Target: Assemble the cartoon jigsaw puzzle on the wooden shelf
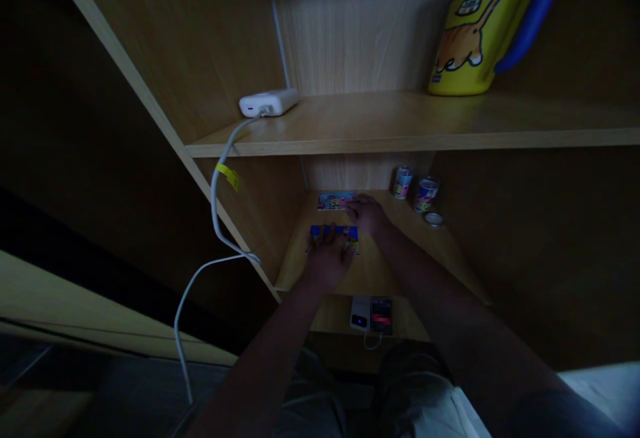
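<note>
My left hand (327,255) lies with spread fingers over a blue rectangular picture sheet (353,233) with cartoon figures, on the lower shelf. Farther back, my right hand (367,215) reaches to the right end of a second, lighter blue picture sheet (331,201); its fingers are stretched out and rest at that edge. Both sheets lie flat, one behind the other. The left hand covers much of the nearer sheet. Dim light hides finer detail.
Two printed cans (402,183) and a round lid (433,219) stand at the back right. Above, the upper shelf (360,118) holds a white adapter (270,101) with a hanging cable (215,208) and a yellow-blue jug (463,41). A power bank (360,313) and a phone (381,316) lie below.
</note>
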`<state>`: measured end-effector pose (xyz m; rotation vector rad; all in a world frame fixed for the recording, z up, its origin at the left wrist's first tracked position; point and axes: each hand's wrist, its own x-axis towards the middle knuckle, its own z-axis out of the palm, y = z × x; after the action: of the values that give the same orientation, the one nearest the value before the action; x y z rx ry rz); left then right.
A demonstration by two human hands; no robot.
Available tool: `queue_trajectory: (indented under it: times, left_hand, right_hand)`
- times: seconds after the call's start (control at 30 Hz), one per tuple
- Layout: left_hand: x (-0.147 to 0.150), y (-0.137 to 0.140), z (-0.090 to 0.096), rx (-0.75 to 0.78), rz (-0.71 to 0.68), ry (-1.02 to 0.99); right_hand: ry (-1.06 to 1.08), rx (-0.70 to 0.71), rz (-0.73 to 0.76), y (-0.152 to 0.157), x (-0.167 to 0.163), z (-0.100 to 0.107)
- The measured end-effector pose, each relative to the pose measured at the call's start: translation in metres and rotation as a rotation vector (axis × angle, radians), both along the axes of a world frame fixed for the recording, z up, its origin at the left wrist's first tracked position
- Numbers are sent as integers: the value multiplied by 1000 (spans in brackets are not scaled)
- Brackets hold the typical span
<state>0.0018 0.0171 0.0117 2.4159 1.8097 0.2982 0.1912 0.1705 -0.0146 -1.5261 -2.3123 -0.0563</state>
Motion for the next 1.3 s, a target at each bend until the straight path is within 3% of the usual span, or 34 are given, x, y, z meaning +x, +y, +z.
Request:
queue_trajectory:
  times: [0.17,0.3,0.53,0.83,1.13,1.23,1.3]
  left_hand:
    - [0,-7,8,152,205,-12]
    - [1,-9,6,138,348,-25]
    - [0,10,-7,47,269,14]
    - [-4,76,-1,-131,173,44]
    - [9,132,2,-106,161,22]
    - [11,140,1,-32,164,0]
    - [13,139,0,65,240,-15]
  right_hand:
    - [27,17,-266,-19,2,11]
    - [38,-10,-378,-28,5,12]
    - [21,-30,-419,-52,25,12]
    - [-52,-93,-416,-75,39,12]
    - [-61,-70,-362,-86,43,5]
    - [-31,-68,-372,-83,42,5]
    - [-21,-68,-365,-81,43,4]
